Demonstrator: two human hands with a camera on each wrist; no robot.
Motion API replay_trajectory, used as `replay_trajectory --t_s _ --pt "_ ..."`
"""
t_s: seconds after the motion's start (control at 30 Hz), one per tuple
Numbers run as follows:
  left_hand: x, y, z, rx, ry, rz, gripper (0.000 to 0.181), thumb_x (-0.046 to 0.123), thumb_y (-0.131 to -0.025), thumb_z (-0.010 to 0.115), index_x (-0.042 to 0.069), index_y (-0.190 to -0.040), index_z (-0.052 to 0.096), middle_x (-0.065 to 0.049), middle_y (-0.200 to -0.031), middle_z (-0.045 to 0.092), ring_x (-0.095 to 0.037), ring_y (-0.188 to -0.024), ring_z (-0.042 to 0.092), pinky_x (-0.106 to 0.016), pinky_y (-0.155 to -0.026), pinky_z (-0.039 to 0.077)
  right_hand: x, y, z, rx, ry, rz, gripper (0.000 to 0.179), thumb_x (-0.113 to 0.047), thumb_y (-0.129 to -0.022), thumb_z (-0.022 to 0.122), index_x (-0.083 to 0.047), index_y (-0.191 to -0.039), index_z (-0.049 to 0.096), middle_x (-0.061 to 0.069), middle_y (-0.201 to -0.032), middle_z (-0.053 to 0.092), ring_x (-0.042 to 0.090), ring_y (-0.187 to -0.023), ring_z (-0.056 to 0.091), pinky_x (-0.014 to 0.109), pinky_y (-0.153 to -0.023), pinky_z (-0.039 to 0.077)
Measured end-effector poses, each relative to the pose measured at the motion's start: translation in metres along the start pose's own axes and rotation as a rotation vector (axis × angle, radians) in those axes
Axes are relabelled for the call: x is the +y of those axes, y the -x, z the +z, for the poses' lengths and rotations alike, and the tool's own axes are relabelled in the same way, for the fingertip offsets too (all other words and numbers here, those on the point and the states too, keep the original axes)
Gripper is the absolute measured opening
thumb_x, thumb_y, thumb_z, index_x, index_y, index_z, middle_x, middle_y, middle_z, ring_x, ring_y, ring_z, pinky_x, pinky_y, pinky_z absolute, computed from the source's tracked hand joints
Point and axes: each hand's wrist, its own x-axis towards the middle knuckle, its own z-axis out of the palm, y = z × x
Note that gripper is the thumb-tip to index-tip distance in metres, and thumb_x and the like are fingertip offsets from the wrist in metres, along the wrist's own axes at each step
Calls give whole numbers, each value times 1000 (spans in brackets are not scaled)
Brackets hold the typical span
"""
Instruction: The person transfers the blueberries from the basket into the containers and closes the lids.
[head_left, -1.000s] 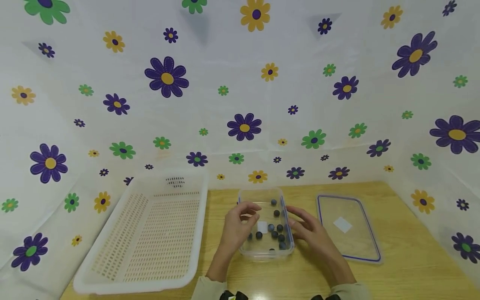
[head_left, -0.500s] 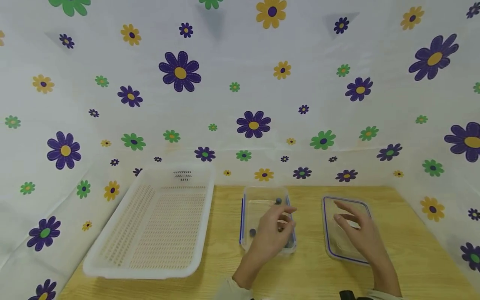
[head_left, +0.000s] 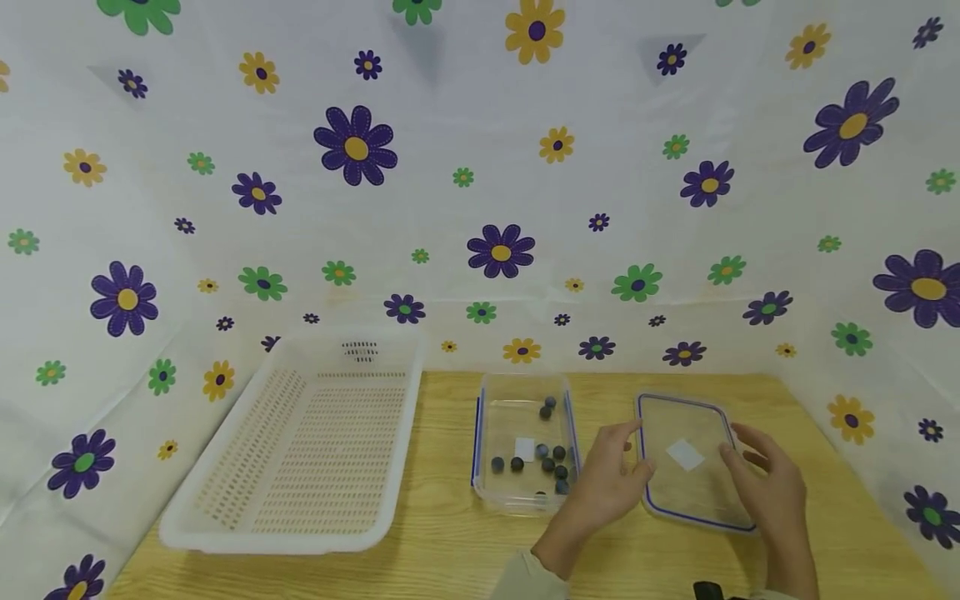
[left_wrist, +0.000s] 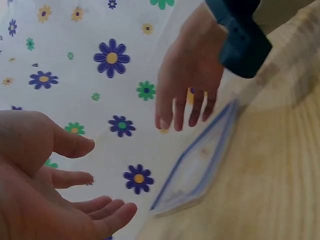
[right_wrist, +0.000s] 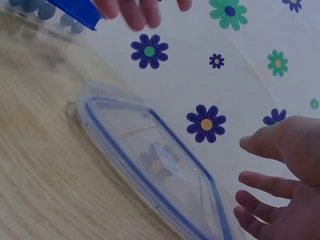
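A clear plastic lid (head_left: 693,492) with a blue seal and a white label lies flat on the table at the right. My left hand (head_left: 611,479) is at its left edge, fingers spread and thumb apart, holding nothing. At the lid's right edge is my right hand (head_left: 772,483), also spread and holding nothing. The right wrist view shows a gap between the lid (right_wrist: 150,155) and the right fingertips. Left of my hands stands a clear plastic container (head_left: 495,500) with blue side clips. Several blueberries (head_left: 549,464) lie inside it, mostly toward its right side.
A large white perforated basket (head_left: 300,542) stands on the left of the wooden table (head_left: 442,533). White cloth (head_left: 420,208) printed with flowers rises behind the table and along both sides.
Both hands have moved right from the container to either side of the lid. The left hand passed over the container on the way. The container, lid and basket stay in place.
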Motion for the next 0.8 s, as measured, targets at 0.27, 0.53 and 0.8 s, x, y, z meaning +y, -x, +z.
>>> replay_trajectory --t_s 0.27,0.53,0.8 --pt "-12 -2 19 1 28 -99 56 21 -101 62 12 -154 44 -12 -152 42 -32 -136 48 -45 -109 45 7 1 -6 47 -23 169 50 -23 -104 55 -2 -149 50 28 -148 49 49 -128 53 5 -63 35" --pt "-34 -4 25 -30 89 -140 55 8 -98 64 7 -151 49 -17 -144 52 -30 -121 60 -39 -98 52 15 0 -3 -14 -17 268 50 -20 -105 47 2 -150 45 34 -147 47 51 -134 47 39 -96 49" --pt "-38 -5 29 -57 126 -202 52 12 -98 66 15 -148 54 0 -108 65 -9 -96 60 -28 -82 52 17 -3 -6 -100 -26 282 49 -19 -108 42 2 -152 42 33 -150 43 53 -137 42 59 -106 42"
